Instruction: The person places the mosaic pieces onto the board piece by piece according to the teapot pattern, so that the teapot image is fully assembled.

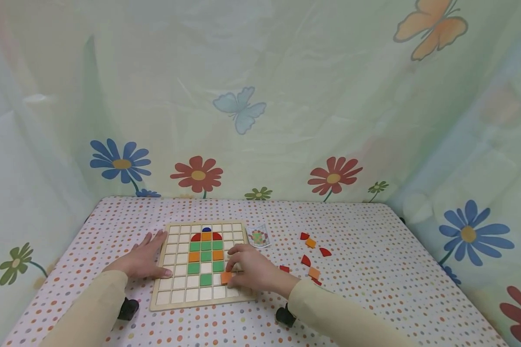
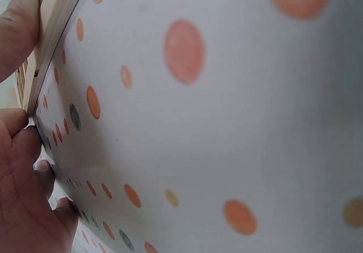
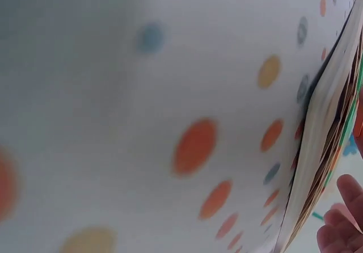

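A wooden grid board lies on the table with green, orange, red and blue tiles set in its middle columns. My left hand rests at the board's left side, fingers spread and thumb over the frame. In the left wrist view, that hand touches the wooden edge. Over the lower right of the grid, my right hand pinches an orange square tile between thumb and fingers. A lone green tile sits left of it. The right wrist view catches only part of the right hand.
A small card with a printed coloured pattern lies by the board's upper right corner. Right of the board are scattered loose red quarter-round pieces and orange squares. A dotted cloth covers the table, with flowered curtains behind.
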`<state>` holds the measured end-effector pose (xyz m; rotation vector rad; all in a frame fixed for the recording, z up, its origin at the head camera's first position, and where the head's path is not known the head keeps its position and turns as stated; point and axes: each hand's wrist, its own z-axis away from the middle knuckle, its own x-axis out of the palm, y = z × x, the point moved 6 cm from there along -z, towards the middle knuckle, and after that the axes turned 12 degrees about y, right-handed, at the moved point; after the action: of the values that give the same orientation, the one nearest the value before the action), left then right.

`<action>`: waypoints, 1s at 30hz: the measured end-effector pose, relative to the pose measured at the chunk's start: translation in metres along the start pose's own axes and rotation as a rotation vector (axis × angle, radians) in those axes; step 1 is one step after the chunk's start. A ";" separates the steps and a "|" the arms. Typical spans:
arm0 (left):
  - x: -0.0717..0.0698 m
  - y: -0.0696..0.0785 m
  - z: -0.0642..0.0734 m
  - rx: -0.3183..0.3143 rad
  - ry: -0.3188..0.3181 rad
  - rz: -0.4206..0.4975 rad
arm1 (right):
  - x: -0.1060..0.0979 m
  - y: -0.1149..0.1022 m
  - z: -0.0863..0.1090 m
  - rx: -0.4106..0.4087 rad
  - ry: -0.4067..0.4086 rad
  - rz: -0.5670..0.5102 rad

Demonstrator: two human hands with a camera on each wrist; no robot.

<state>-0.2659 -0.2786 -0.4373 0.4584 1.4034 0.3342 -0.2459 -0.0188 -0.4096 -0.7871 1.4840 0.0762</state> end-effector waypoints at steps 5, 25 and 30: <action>0.000 0.000 -0.001 0.004 -0.004 -0.005 | 0.005 -0.006 -0.005 -0.021 -0.007 0.037; -0.003 0.002 0.001 -0.010 -0.007 -0.007 | 0.007 -0.016 -0.012 -0.035 -0.007 0.070; -0.001 0.002 0.001 -0.017 -0.012 -0.005 | 0.007 -0.016 -0.011 -0.051 -0.011 0.046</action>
<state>-0.2652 -0.2777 -0.4353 0.4425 1.3892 0.3383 -0.2461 -0.0395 -0.4078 -0.7926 1.4945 0.1535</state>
